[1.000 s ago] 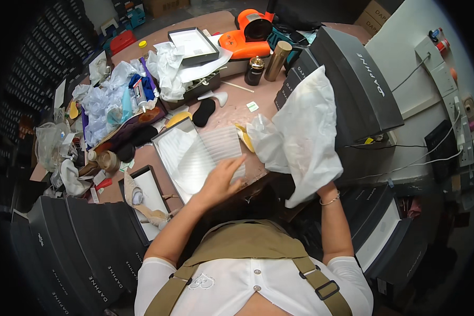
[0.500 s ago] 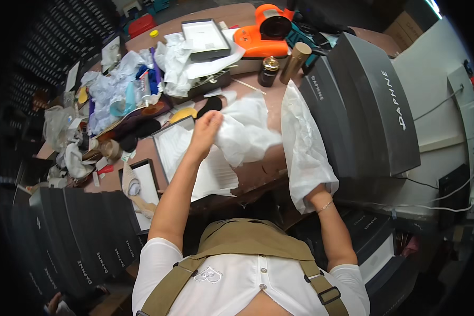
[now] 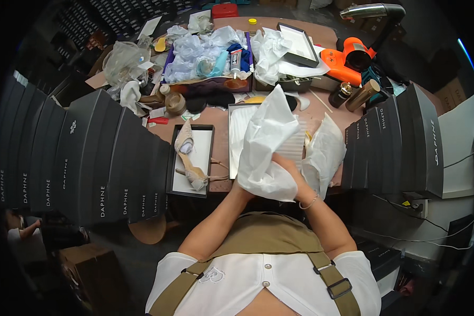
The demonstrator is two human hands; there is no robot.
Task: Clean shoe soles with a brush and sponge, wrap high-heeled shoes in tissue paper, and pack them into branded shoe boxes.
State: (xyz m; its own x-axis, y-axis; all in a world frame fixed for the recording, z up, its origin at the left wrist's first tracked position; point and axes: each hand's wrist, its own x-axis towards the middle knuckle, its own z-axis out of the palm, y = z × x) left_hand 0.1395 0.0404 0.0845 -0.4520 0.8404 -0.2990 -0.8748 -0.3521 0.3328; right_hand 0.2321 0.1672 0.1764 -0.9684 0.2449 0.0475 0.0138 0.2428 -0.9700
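A crumpled white thin bag [image 3: 266,139] stands up in front of me, in the middle. My right hand [image 3: 289,171] is closed on its right side. Behind the bag's lower left edge is my left hand [image 3: 243,190]; its fingers are covered, so their grip is hidden. Just right of my right hand is a second white bag [image 3: 325,150], with something yellowish at its left edge. Beyond the hands, a shallow black tray [image 3: 230,142] holds a stack of white sheets [image 3: 240,124]. To the left, a beige strappy sandal [image 3: 192,166] lies in a black-edged box part [image 3: 172,171].
Dark shoe boxes [image 3: 100,152] stand in rows at the left, with more dark boxes [image 3: 389,142] at the right. Farther back are a purple box of crumpled paper [image 3: 250,52], an orange device [image 3: 339,68], a dark bottle [image 3: 341,95] and a gold-brown cylinder [image 3: 362,96].
My hands have come together at the middle. My right hand, earlier inside a white bag, is now against the central one. The view has turned left, showing more of the left-hand boxes.
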